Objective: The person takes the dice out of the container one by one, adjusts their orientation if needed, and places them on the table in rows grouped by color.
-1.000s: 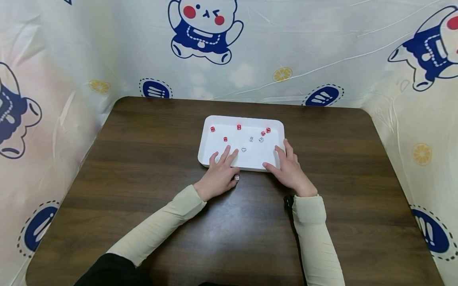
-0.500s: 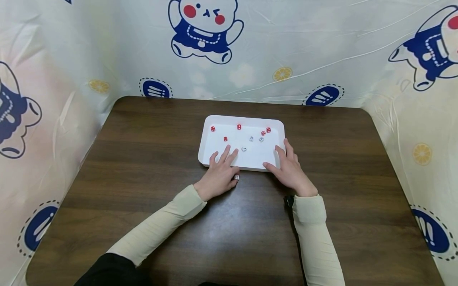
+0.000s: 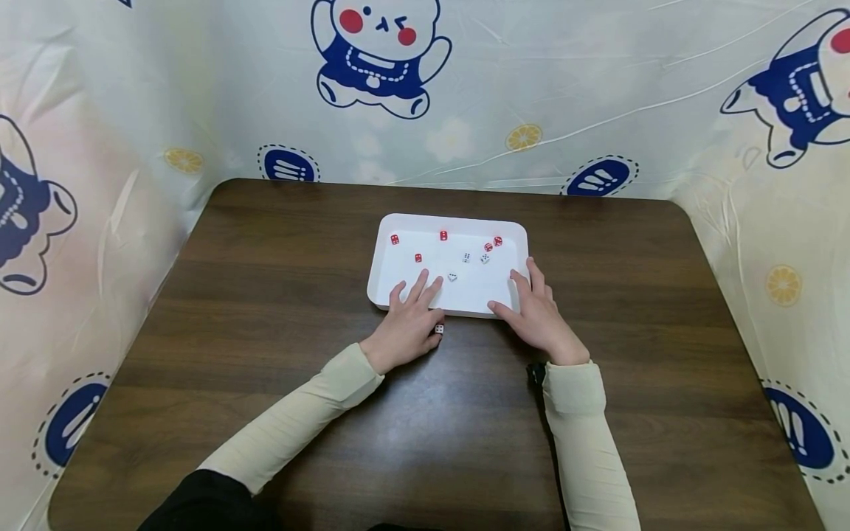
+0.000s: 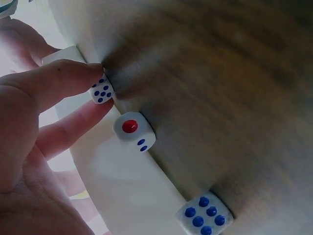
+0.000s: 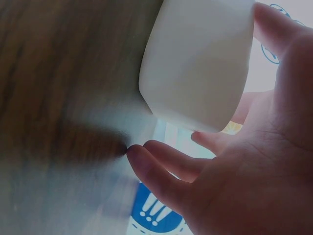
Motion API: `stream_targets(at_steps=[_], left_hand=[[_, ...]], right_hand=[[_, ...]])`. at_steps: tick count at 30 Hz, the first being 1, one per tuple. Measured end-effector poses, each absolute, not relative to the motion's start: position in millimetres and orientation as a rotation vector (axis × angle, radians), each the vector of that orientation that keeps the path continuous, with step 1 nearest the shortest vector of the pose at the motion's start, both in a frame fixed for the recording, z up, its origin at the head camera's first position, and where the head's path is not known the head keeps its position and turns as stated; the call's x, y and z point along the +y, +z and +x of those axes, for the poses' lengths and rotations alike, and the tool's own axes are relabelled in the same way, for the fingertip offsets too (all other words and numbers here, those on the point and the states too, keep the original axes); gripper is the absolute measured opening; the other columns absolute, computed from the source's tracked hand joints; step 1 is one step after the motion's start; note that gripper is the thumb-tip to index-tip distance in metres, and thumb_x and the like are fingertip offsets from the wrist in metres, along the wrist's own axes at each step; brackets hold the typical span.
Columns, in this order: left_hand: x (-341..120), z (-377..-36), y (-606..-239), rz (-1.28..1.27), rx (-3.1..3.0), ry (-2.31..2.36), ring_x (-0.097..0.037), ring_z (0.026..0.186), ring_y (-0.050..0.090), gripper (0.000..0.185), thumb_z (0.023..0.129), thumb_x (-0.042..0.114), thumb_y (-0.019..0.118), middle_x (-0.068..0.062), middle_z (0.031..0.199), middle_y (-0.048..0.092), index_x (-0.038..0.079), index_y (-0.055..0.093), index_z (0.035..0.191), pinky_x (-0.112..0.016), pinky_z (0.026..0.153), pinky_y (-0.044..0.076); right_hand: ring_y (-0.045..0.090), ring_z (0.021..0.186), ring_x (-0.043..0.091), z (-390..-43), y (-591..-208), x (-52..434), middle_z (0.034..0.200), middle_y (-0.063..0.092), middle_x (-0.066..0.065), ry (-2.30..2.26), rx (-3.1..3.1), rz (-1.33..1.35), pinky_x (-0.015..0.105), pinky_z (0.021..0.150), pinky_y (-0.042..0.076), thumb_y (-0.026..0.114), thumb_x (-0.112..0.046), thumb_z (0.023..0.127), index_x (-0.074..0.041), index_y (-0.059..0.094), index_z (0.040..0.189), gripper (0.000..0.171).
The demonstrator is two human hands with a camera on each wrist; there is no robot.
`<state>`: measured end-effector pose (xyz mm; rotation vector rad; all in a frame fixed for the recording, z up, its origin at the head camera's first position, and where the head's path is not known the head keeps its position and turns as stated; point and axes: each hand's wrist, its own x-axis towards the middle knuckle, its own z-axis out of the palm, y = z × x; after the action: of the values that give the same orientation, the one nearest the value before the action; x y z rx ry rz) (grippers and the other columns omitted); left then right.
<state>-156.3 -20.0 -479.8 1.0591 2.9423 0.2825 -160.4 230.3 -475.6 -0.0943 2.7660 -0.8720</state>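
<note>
My left hand (image 3: 406, 328) is at the front edge of a white tray (image 3: 398, 221). Its thumb and one finger pinch a white die with blue dots (image 4: 101, 93), while the other fingers spread over the tray. In the left wrist view, a white die with a red dot (image 4: 132, 128) and one showing blue dots (image 4: 205, 215) stand along the tray's wall; the hand hides both in the head view. My right hand (image 3: 539, 317) rests at the tray's front right corner, fingers spread, thumb at the rim.
In the tray lie several red dice (image 3: 443, 236) and three white dice (image 3: 485, 259). The tray stands on a dark wooden table (image 3: 299, 265). Behind and beside the table hangs a patterned curtain (image 3: 465, 88).
</note>
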Motion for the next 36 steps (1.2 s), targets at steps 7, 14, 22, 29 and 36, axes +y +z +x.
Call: stream_targets(at_steps=[7,14,22,29,36], left_hand=[[-20.4,-155.5,-478.5,1.064,2.941,0.289,-0.041,0.147,0.018,0.010,0.086,0.023,0.070,-0.019,0.154,0.034,0.015,0.068,0.090,-0.066,0.108,0.020],[-20.9,-154.7,-477.9,1.077,2.928,0.313,-0.041,0.147,0.019,0.010,0.086,0.022,0.070,-0.019,0.154,0.034,0.014,0.068,0.091,-0.066,0.108,0.020],[-19.8,-157.6,-466.6,1.045,2.829,0.408,-0.038,0.150,0.011,0.012,0.086,0.025,0.070,-0.015,0.158,0.028,0.016,0.068,0.094,-0.066,0.109,0.017],[-20.4,-163.7,-450.1,1.046,2.810,0.545,-0.036,0.150,0.012,0.013,0.088,0.028,0.069,-0.014,0.157,0.032,0.016,0.068,0.094,-0.065,0.107,0.017],[-23.4,-169.6,-432.7,1.008,2.824,0.601,-0.035,0.150,0.012,0.013,0.090,0.028,0.065,-0.014,0.157,0.032,0.017,0.068,0.096,-0.063,0.107,0.016]], right_hand=[[0.013,0.143,0.046,-159.7,-473.7,230.0,0.163,-0.013,0.011,-0.880,2.762,-0.093,0.066,0.110,0.024,0.057,-0.049,0.093,-0.005,0.025,0.152,0.080],[0.013,0.143,0.046,-159.5,-473.1,229.8,0.163,-0.012,0.011,-0.881,2.763,-0.098,0.066,0.110,0.023,0.056,-0.049,0.093,-0.005,0.025,0.152,0.080],[0.012,0.144,0.046,-160.4,-473.9,229.5,0.163,-0.013,0.011,-0.868,2.767,-0.104,0.066,0.110,0.022,0.056,-0.050,0.093,-0.005,0.024,0.152,0.080],[0.013,0.143,0.046,-161.7,-474.5,229.8,0.163,-0.013,0.011,-0.860,2.774,-0.107,0.067,0.110,0.022,0.056,-0.050,0.093,-0.005,0.024,0.152,0.081],[0.013,0.143,0.046,-160.6,-473.7,230.0,0.163,-0.012,0.012,-0.871,2.770,-0.101,0.067,0.109,0.023,0.056,-0.049,0.093,-0.005,0.025,0.152,0.080]])
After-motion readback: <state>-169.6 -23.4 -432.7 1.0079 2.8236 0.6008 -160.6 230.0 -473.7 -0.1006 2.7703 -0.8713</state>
